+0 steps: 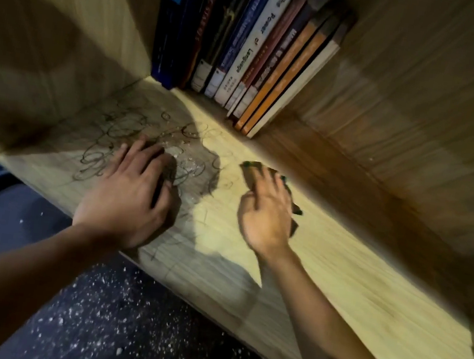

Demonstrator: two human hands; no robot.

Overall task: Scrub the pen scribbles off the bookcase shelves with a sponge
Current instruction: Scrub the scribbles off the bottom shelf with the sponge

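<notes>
Head view: our right hand (268, 211) presses flat fingers on the dark sponge (294, 196), well right of the scribbles (119, 138). These lie under and beyond our left hand (133, 195), fingers spread flat on the shelf (351, 286). Leftward room is open; books (248, 44) stand far behind.

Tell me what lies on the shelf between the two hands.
In the head view, between the left hand and the right hand lies bare shelf wood, part shadowed, with scribbles and white flecks near the left.
</notes>
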